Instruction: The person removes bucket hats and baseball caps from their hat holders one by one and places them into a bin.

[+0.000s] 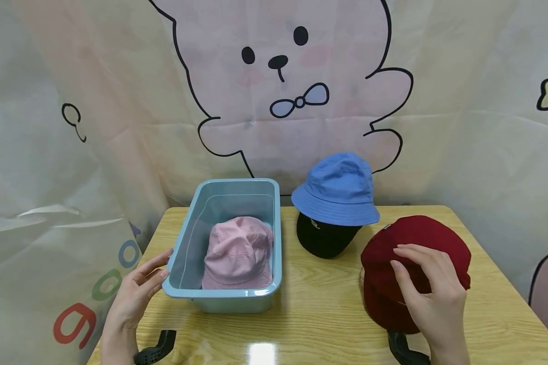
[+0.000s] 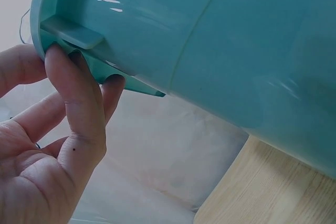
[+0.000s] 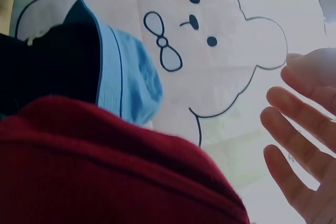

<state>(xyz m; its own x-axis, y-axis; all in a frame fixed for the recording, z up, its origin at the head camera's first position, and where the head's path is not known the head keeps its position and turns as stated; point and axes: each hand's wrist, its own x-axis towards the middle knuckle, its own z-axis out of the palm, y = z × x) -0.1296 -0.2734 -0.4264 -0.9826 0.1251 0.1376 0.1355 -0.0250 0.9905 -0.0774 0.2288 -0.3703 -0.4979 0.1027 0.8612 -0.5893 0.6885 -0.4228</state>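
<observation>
A light-blue plastic bin (image 1: 277, 243) stands on the left of the table with a pink bucket hat (image 1: 238, 251) lying in it. My left hand (image 1: 139, 286) is at the bin's left rim, and the left wrist view shows its fingers (image 2: 79, 98) bent against the underside of that rim. Over a dark red cap (image 1: 415, 228) on the right hovers my right hand (image 1: 431, 294), thumb and fingers apart. In the right wrist view a gap separates those fingers (image 3: 294, 114) from the red cap (image 3: 105, 166), with nothing held.
Behind the red cap, a blue bucket hat (image 1: 340, 187) sits on top of a black cap (image 1: 321, 235). The wooden table (image 1: 319, 314) ends against a hanging cloth (image 1: 461, 142) with a cartoon bear. Something light-coloured partly shows beneath the red cap's left edge.
</observation>
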